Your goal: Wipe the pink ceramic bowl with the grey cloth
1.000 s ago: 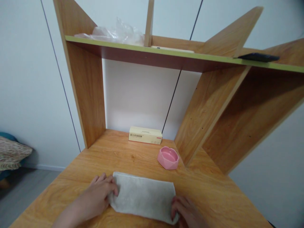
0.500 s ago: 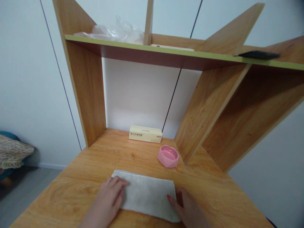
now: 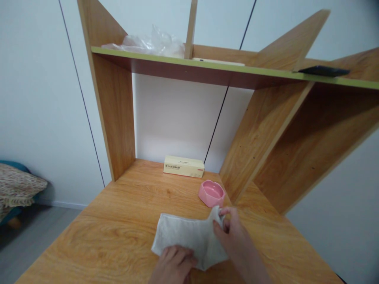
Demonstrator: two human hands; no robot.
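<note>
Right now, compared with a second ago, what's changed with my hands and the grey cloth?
Your left-hand grip has moved right, from the left end of the grey cloth to its near edge. Your right-hand grip has moved away from you and now pinches the far right corner, raising it. The cloth's left end has shifted right. The pink ashtray and cling film box stayed put.

Just past your right fingers (image 3: 232, 213), a pink dish (image 3: 211, 198) and, farther beyond, a cream box (image 3: 184, 167) (lettered front).
</note>
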